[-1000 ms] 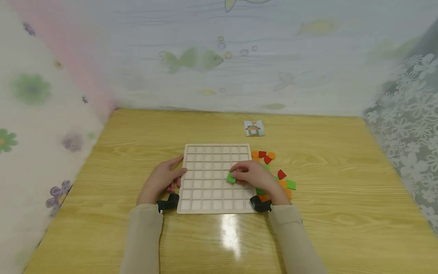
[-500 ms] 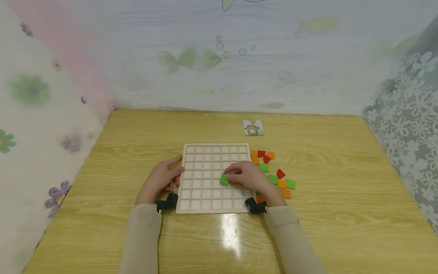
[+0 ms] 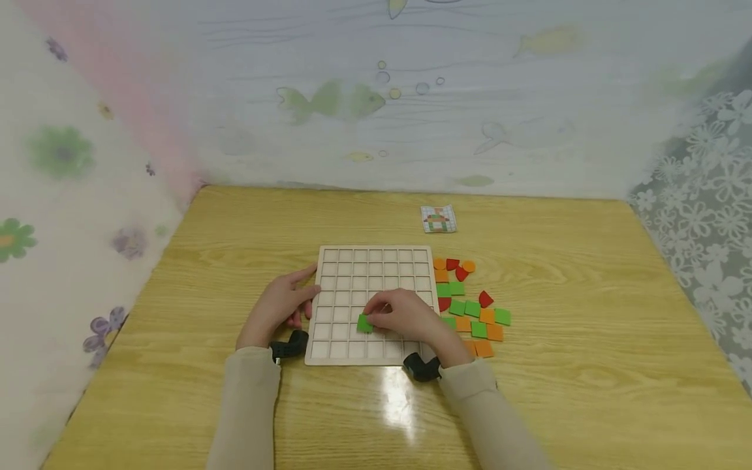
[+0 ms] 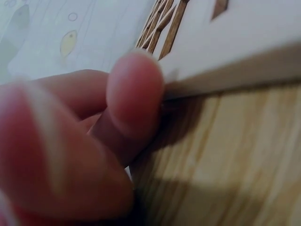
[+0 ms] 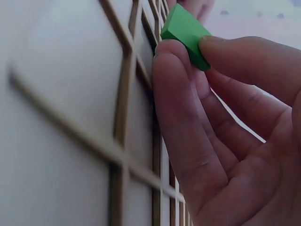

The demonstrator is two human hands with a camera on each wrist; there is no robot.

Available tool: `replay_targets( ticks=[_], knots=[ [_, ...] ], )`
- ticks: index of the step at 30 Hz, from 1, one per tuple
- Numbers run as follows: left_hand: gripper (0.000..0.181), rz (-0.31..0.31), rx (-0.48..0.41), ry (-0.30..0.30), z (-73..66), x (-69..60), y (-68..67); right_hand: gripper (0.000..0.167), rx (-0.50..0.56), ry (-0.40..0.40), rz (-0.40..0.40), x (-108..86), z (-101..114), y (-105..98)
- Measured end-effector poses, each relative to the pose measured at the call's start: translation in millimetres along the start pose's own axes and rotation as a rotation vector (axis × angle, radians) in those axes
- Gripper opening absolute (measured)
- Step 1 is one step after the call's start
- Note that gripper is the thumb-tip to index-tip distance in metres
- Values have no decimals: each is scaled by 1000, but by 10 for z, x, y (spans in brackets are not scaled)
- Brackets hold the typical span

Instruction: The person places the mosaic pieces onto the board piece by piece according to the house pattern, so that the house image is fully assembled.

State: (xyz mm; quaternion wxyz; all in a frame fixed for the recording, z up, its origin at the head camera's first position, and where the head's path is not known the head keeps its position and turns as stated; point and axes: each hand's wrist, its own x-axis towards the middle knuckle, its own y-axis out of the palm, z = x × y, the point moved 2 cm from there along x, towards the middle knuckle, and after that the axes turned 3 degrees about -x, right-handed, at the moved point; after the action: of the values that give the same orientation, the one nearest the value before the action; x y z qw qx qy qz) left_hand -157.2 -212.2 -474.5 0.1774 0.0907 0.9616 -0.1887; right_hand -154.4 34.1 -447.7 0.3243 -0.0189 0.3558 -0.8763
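A pale wooden grid board (image 3: pixel 341 298) lies on the table, divided into square cells. My right hand (image 3: pixel 405 316) is over its lower middle and pinches a green square tile (image 3: pixel 365 323) between thumb and fingers. In the right wrist view, the green tile (image 5: pixel 186 35) is tilted, one corner close to the grid. My left hand (image 3: pixel 276 310) rests at the board's left side, its index finger stretched along the edge. In the left wrist view, a fingertip (image 4: pixel 135 92) touches the board's side wall (image 4: pixel 225 75). The right hand and forearm cover several lower-right cells.
Several loose green, orange and red pieces, such as the red quarter-round (image 3: pixel 485 299) and the orange disc (image 3: pixel 468 266), lie right of the board. A small pattern card (image 3: pixel 438 219) lies behind it. A patterned curtain (image 3: pixel 329 143) borders the table's back.
My right hand has carried the green tile left and nearer to me across the board, uncovering more of the loose pieces. The left hand stays at the board's edge.
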Motion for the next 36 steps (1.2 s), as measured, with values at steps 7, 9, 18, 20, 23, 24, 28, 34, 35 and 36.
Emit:
replay_targets(
  ticks=[7, 9, 18, 20, 23, 24, 28, 34, 35, 36],
  knots=[
    [54, -9, -47, -13, 12, -8, 4, 8, -15, -36, -6, 8, 113, 111],
    [54, -6, -49, -23, 6, -7, 2, 8, -22, -41, -1, 11, 135, 145],
    [55, -15, -15, 0, -3, -17, 8, 7, -34, -62, -3, 15, 210, 266],
    [55, -19, -23, 1, -2, -17, 9, 7, -39, -64, -1, 12, 228, 287],
    [54, -24, -57, -12, 7, -13, 13, 7, -64, -81, -3, 0, 257, 309],
    [54, -25, -66, -17, 11, -11, 19, 8, -73, -89, -4, -7, 266, 314],
    [53, -22, -72, -24, 20, -4, 45, 9, -138, -119, -4, -24, 286, 332],
    [54, -20, -50, -19, 6, -14, 22, 9, -199, -148, -2, -2, 327, 380],
    [54, -19, -50, -19, 5, -14, 16, 10, -199, -153, -5, -2, 339, 386],
    [54, -19, -51, -18, 2, -14, 11, 9, -198, -158, -8, -2, 350, 392]
  ],
)
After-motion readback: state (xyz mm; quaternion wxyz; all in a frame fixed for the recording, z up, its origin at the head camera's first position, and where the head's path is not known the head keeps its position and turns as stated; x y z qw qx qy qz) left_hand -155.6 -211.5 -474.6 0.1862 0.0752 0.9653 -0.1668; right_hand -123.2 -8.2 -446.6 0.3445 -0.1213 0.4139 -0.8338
